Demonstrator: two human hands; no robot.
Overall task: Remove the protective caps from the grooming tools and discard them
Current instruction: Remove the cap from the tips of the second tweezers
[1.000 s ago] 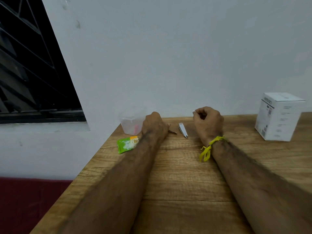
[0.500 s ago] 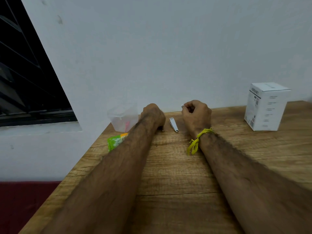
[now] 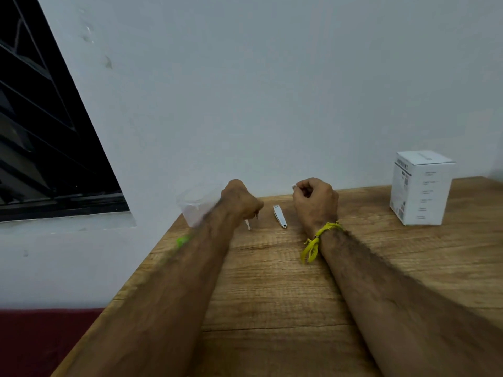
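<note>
I see nail clipper (image 3: pixel 280 220) flat on bench (image 3: pixel 272 281) between hands. Left hand (image 3: pixel 239 201) curled round thin tool, tip down; right hand (image 3: pixel 315 204) pinches small white cap (image 3: pixel 294 186).

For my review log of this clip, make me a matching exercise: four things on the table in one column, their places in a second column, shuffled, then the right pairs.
Things
1. nail clipper
2. white box
3. clear plastic cup
4. yellow thread band

Places
A. tied round the right wrist
B. far right of the wooden table, standing upright
C. flat on the table between the two hands
D. by the table's left edge, partly behind the left hand

Pairs: 1-C, 2-B, 3-D, 4-A
</note>
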